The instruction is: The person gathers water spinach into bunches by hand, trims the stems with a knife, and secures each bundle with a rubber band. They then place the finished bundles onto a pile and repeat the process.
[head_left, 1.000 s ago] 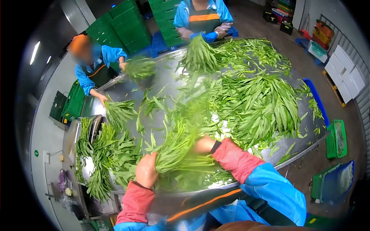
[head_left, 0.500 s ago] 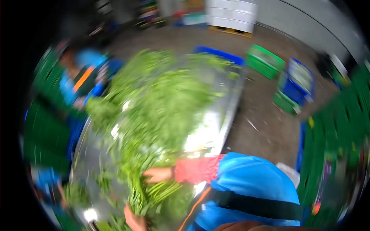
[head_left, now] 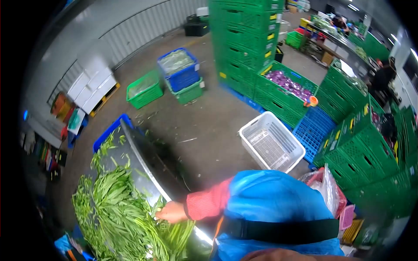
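1. The right hand [head_left: 172, 213] is seen laid on the leafy green stalks [head_left: 117, 209], at the near edge of the steel table [head_left: 146, 163], with the fingers [head_left: 161, 214] pointed out over the pile.
2. Whether any stalks are clasped under the palm cannot be told; the fingers appear stretched rather than curled.
3. The left hand is not shown in the view.
4. The stalks are heaped loosely across the table top, with stems lying under and just beside the right hand and loose leaves scattered toward the far end.
5. A blue crate [head_left: 106, 132] is seen against the far end of the table.
6. A white crate [head_left: 272, 148] is set on the concrete floor near the person's blue-jacketed shoulder, with a blue pallet [head_left: 313, 130] just beside it.
7. A green crate of purple produce [head_left: 287, 87] is placed beyond the white crate, in front of a tall stack of green crates [head_left: 244, 35].
8. Farther off, a blue crate of greens [head_left: 179, 69] is stacked on a green one, near a single green crate [head_left: 143, 89] and white boxes [head_left: 91, 82].
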{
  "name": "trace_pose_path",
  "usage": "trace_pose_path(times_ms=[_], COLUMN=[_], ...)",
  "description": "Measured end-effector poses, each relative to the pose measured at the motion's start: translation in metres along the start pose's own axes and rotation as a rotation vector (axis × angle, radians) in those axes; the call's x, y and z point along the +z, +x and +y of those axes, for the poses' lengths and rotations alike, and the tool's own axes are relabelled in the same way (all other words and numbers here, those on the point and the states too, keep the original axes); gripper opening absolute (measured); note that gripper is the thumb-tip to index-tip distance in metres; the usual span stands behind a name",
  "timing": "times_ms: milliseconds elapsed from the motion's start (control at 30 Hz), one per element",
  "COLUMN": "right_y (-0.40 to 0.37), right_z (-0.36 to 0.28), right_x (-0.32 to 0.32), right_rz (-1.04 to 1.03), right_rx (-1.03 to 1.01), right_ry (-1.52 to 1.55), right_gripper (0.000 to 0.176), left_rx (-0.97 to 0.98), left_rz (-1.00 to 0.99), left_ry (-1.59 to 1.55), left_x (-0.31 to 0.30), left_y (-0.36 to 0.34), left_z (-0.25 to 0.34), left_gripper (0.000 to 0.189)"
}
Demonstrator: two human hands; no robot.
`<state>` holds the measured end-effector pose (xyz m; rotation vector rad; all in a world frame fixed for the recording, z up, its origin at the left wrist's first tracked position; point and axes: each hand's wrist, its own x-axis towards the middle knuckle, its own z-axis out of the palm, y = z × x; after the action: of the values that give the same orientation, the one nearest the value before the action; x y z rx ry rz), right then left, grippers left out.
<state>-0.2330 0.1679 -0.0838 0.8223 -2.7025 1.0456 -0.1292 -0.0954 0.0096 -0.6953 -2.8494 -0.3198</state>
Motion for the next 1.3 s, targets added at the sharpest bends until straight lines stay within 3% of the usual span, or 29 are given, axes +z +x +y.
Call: trace_pose_path(times_ms=[33,133,233,400,467,533,600,733,800,867,1000,1033,1133,1267,1300], right_y=[-0.010,-0.037,-0.049,-0.039,-0.032,-0.026,-0.010,-0.006,-0.019,-0.021,-0.011,-0.012,-0.012,-0.008,-0.005], right_z=[0.005,0.013,0.011,0.015,0.017,0.018,0.036,0.013,-0.014,-0.021,0.017,0.013,0.017,0.018,0.017], right_x=[-0.006,-0.029,-0.038,-0.034,-0.059,-0.088,-0.059,-0.049,-0.070,-0.070,-0.045,-0.052,-0.055,-0.058,-0.058], right_rz=[-0.001,0.144,0.146,0.241,0.186,0.086,0.233,-0.004,-0.124,-0.190,-0.161,-0.150,-0.042,-0.121,-0.241], right_rx=[0.039,0.080,0.161,0.297,0.480,0.483,0.176,0.234,0.125,0.139,-0.109,0.039,-0.015,-0.076,-0.018], right_ry=[-0.002,0.047,-0.008,0.062,0.248,0.412,0.592,0.507,0.367,0.360,0.495,0.577,0.535,0.545,0.598], right_gripper=[0.030,0.027,0.022,0.018,0.027,0.039,0.046,0.042,0.041,0.039,0.026,0.031,0.028,0.035,0.037], left_rx=[-0.408,-0.274,-0.126,-0.192,-0.195,-0.197,-0.199,-0.202,-0.204,-0.204,-0.202,-0.204,-0.207,-0.211,-0.217], left_rz=[-0.226,-0.165,-0.007,-0.035,-0.042,-0.048,-0.053,-0.068,-0.072,-0.076,-0.086,-0.090,-0.091,-0.093,-0.091], left_ry=[-0.118,0.139,0.060,-0.032,-0.055,-0.078,-0.096,-0.134,-0.152,-0.169,-0.205,-0.212,-0.245,-0.286,-0.300], left_x=[-0.008,-0.001,0.001,0.005,0.009,0.012,0.016,0.020,0.023,0.026,0.032,0.033,0.037,0.042,0.042], left_y=[-0.002,-0.005,-0.015,-0.012,-0.006,-0.001,0.006,0.018,0.025,0.033,0.045,0.047,0.055,0.065,0.067], left_z=[0.027,0.037,0.039,0.059,0.063,0.065,0.068,0.069,0.069,0.069,0.068,0.067,0.066,0.063,0.061], left_gripper=[0.048,0.046,0.047,0.047,0.047,0.047,0.047,0.047,0.047,0.047,0.048,0.048,0.048,0.048,0.049])
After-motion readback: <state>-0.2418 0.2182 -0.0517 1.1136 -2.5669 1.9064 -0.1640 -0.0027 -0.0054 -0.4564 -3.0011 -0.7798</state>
